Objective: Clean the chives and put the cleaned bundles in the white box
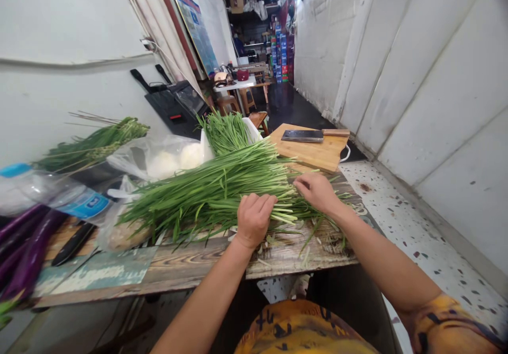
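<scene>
A large heap of green garlic chives (214, 177) lies across the wooden table, its pale cut ends pointing right. My left hand (256, 219) is closed around some stalks at the heap's near edge, a little behind their pale ends. Beside those ends, to the right, is my right hand (315, 191), its thumb and fingers pinched together. Whatever lies between those fingertips is too small or hidden to make out. Loose stalks and pale trimmings (273, 240) are scattered on the table under and between my hands.
Behind the heap stand a white container (254, 130) of more chives and a cutting board (305, 150) bearing a cleaver (304, 136). At left are a clear bag (174, 155) with white contents, a water bottle (75, 198), purple eggplants (29, 253) and a black-handled knife (73, 244).
</scene>
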Action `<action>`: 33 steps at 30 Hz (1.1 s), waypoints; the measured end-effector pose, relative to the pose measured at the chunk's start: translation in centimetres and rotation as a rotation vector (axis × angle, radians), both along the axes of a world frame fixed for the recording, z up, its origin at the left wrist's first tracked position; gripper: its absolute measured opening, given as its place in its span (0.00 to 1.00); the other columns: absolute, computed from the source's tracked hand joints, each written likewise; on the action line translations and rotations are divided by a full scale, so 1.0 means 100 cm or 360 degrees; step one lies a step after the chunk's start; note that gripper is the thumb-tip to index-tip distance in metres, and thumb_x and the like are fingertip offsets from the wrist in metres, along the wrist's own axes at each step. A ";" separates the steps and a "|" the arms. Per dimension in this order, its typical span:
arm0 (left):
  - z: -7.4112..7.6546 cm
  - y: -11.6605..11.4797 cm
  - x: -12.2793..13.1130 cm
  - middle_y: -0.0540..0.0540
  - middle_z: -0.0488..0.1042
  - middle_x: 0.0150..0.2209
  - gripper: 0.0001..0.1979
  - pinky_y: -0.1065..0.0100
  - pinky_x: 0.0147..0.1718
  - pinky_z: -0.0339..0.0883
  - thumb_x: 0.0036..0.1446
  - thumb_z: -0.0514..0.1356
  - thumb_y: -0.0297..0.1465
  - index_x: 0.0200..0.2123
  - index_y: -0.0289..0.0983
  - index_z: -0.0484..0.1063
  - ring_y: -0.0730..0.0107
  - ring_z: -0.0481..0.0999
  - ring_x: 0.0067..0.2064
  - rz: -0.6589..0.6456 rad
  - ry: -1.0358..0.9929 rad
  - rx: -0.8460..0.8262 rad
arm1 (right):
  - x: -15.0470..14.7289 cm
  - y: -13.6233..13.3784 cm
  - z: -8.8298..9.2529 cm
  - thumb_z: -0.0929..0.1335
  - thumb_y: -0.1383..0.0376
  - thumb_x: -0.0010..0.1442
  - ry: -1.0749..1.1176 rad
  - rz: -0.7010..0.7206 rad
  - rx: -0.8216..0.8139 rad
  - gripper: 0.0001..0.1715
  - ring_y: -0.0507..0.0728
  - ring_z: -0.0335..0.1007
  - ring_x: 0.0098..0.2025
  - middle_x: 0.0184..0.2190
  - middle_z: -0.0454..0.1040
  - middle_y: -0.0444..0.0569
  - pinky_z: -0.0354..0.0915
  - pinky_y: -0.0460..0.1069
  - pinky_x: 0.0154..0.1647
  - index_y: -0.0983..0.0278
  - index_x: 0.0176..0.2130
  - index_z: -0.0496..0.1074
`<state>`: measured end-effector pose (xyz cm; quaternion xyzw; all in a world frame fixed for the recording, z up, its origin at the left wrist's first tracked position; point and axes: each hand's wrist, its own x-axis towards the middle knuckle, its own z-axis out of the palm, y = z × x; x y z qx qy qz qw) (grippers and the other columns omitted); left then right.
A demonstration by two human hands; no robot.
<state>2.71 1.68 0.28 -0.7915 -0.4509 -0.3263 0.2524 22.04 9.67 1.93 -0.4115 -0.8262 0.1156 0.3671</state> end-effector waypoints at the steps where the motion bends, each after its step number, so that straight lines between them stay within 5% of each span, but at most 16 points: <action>1: 0.000 0.000 0.000 0.45 0.77 0.35 0.10 0.63 0.31 0.50 0.61 0.51 0.26 0.40 0.36 0.72 0.66 0.64 0.32 0.0004 0.0005 0.0002 | 0.002 0.001 0.000 0.66 0.64 0.58 0.0022 -0.0094 -0.0018 0.13 0.52 0.63 0.26 0.23 0.71 0.47 0.56 0.46 0.29 0.66 0.25 0.72; 3: -0.001 0.000 0.000 0.44 0.77 0.35 0.10 0.62 0.31 0.50 0.61 0.51 0.27 0.40 0.36 0.72 0.67 0.65 0.32 0.0009 0.0023 0.0003 | 0.004 0.001 0.001 0.66 0.59 0.58 0.0073 -0.0139 -0.0042 0.17 0.51 0.61 0.24 0.21 0.69 0.46 0.55 0.46 0.28 0.65 0.23 0.70; 7: -0.003 0.001 0.000 0.44 0.77 0.35 0.10 0.62 0.32 0.50 0.61 0.50 0.27 0.40 0.36 0.71 0.66 0.65 0.32 0.0005 0.0058 0.0004 | -0.001 -0.008 0.003 0.65 0.60 0.60 0.0015 0.0413 0.0063 0.12 0.53 0.64 0.33 0.31 0.71 0.49 0.59 0.47 0.36 0.65 0.32 0.73; 10: -0.006 0.002 0.000 0.45 0.77 0.35 0.09 0.62 0.32 0.50 0.61 0.51 0.27 0.40 0.37 0.71 0.66 0.64 0.32 0.0010 0.0101 -0.0021 | -0.007 -0.012 0.003 0.63 0.66 0.61 -0.0074 0.0547 0.0052 0.13 0.53 0.63 0.34 0.28 0.68 0.49 0.58 0.47 0.36 0.66 0.27 0.71; 14: -0.008 0.001 0.001 0.46 0.77 0.37 0.09 0.62 0.32 0.51 0.60 0.53 0.27 0.42 0.37 0.70 0.66 0.64 0.33 -0.0027 0.0155 -0.0021 | -0.004 -0.004 -0.001 0.63 0.66 0.58 0.0005 0.0419 -0.0344 0.15 0.49 0.57 0.25 0.19 0.63 0.43 0.53 0.45 0.28 0.67 0.21 0.67; 19: -0.003 -0.002 0.004 0.45 0.76 0.36 0.09 0.62 0.32 0.52 0.59 0.51 0.24 0.41 0.36 0.69 0.65 0.65 0.33 -0.0076 0.0116 -0.0023 | 0.010 0.009 -0.002 0.63 0.57 0.57 0.0120 -0.0011 -0.0612 0.22 0.48 0.51 0.20 0.14 0.56 0.39 0.48 0.45 0.23 0.67 0.18 0.66; 23: -0.005 -0.002 0.005 0.43 0.75 0.32 0.08 0.63 0.32 0.54 0.57 0.52 0.24 0.40 0.35 0.67 0.64 0.66 0.33 -0.0044 -0.0083 -0.0077 | 0.011 0.011 -0.003 0.66 0.64 0.53 -0.0007 -0.0024 -0.0317 0.10 0.51 0.60 0.26 0.22 0.68 0.45 0.55 0.46 0.29 0.66 0.27 0.76; 27: -0.011 -0.001 0.003 0.41 0.73 0.36 0.14 0.63 0.38 0.60 0.58 0.51 0.25 0.47 0.34 0.64 0.63 0.68 0.36 -0.0012 -0.0449 -0.0048 | 0.009 0.014 -0.010 0.65 0.72 0.51 -0.0040 0.0046 -0.0106 0.12 0.52 0.65 0.30 0.28 0.73 0.47 0.58 0.46 0.33 0.63 0.30 0.78; 29: -0.013 0.000 0.002 0.39 0.73 0.42 0.17 0.61 0.42 0.60 0.58 0.50 0.25 0.52 0.34 0.62 0.63 0.69 0.40 -0.0006 -0.0523 -0.0013 | 0.008 0.014 -0.014 0.67 0.67 0.53 -0.0086 -0.0071 -0.0091 0.09 0.51 0.65 0.26 0.24 0.73 0.46 0.57 0.46 0.30 0.63 0.25 0.77; 33: -0.011 0.000 0.002 0.40 0.73 0.42 0.14 0.60 0.45 0.59 0.59 0.50 0.25 0.48 0.36 0.65 0.62 0.69 0.44 0.0002 -0.0505 -0.0025 | -0.002 0.010 -0.018 0.69 0.54 0.54 -0.0172 -0.0274 0.0013 0.19 0.53 0.64 0.25 0.20 0.70 0.47 0.57 0.47 0.28 0.65 0.20 0.73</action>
